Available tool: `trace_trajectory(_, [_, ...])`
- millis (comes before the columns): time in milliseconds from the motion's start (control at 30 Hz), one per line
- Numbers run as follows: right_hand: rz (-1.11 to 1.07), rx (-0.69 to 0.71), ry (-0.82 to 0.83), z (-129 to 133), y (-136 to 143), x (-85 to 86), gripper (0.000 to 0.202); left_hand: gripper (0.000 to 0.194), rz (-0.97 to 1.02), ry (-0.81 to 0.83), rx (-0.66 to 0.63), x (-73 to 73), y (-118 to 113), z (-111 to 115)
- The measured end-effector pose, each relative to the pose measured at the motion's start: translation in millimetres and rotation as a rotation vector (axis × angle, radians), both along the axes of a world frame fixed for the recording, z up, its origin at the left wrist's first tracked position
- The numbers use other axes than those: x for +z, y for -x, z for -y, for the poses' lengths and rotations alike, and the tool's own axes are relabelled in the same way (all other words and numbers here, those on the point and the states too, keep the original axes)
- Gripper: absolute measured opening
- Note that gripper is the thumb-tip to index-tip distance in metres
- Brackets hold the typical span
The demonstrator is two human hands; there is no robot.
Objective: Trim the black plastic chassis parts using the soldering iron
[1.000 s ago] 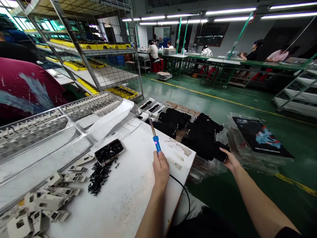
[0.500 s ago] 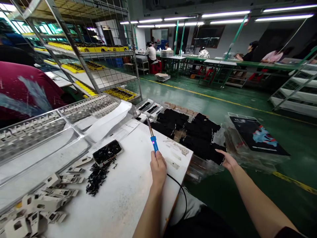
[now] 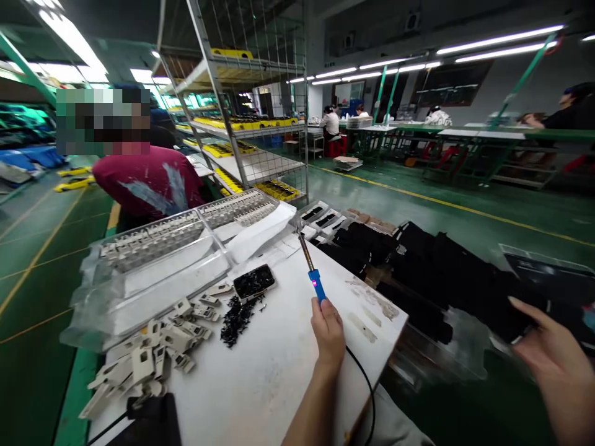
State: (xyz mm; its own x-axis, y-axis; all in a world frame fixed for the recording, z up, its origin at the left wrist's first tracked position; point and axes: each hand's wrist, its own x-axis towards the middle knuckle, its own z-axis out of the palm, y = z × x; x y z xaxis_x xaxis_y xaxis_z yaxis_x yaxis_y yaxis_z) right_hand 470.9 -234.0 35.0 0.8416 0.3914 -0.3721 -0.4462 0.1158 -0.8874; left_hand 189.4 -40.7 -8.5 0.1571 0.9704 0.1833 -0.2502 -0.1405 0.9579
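My left hand (image 3: 328, 331) is closed around the blue handle of a soldering iron (image 3: 316, 285), its metal tip pointing up and away over the white table (image 3: 288, 371). Out to the right, my right hand (image 3: 551, 337) grips the near end of a long black fabric piece (image 3: 469, 272), thumb on top. The piece stretches over other black pieces (image 3: 367, 241) beside the table. Left of the iron sit a small box of black bits (image 3: 253, 282), a loose heap of black bits (image 3: 237, 321) and a pile of beige plastic parts (image 3: 174, 337).
Clear plastic trays (image 3: 167, 260) with rows of beige parts cover the table's far left. A black cable (image 3: 367, 371) runs from the iron over the table's right edge. A person in a dark red shirt (image 3: 153, 183) is beyond the trays, near a wire rack (image 3: 251, 161).
My right hand has moved right and lifted the black piece partly off the others. The view has turned left, showing more of the person and the floor. My left hand still holds the iron.
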Motion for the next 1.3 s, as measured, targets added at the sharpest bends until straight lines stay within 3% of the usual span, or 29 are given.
trace_trajectory(67, [0.005,-0.021,-0.087,-46.8,21.6,18.9,0.034,0.036,0.051,-0.026,0.071,6.1,6.5,-4.8])
trace_trajectory(133, [-0.073,0.08,-0.173,-102.2,53.1,29.4,0.032,0.036,0.103,-0.054,0.149,12.3,15.3,-11.2])
trace_trajectory(200, [-0.158,0.238,-0.234,-156.8,92.9,28.7,0.029,0.037,0.141,-0.082,0.214,17.1,24.8,-17.8])
trace_trajectory(300, [-0.195,0.382,-0.237,-220.1,158.2,9.4,0.028,0.036,0.158,-0.118,0.261,19.5,35.9,-24.8])
trace_trajectory(433, [-0.127,0.344,-0.213,-254.2,220.2,-24.7,0.035,0.036,0.132,-0.132,0.253,15.2,39.0,-27.4])
trace_trajectory(533, [0.005,0.273,-0.182,-251.8,229.7,-37.4,0.057,0.036,0.102,-0.128,0.233,11.2,36.1,-26.9])
trace_trajectory(633, [0.148,0.266,-0.105,-242.5,216.4,-37.0,0.069,0.036,0.075,-0.119,0.208,9.5,33.2,-26.3])
trace_trajectory(800, [0.332,0.374,-0.007,-243.1,187.1,-27.8,0.043,0.037,0.039,-0.096,0.185,8.9,30.8,-26.6])
trace_trajectory(933, [0.382,0.439,0.005,-262.1,173.9,-21.1,0.038,0.038,0.007,-0.096,0.19,10.1,29.6,-26.5])
trace_trajectory(1067, [0.424,0.355,0.003,-260.1,145.7,-14.7,0.037,0.037,-0.021,-0.112,0.2,14.1,30.0,-25.6])
trace_trajectory(1167, [0.46,0.112,0.072,-213.5,96.8,-22.9,0.032,0.037,-0.018,-0.135,0.229,14.9,29.3,-28.9])
trace_trajectory(1300, [0.349,-0.243,0.289,-105.4,28.0,-59.9,0.029,0.036,-0.028,-0.156,0.21,10.3,23.9,-35.1])
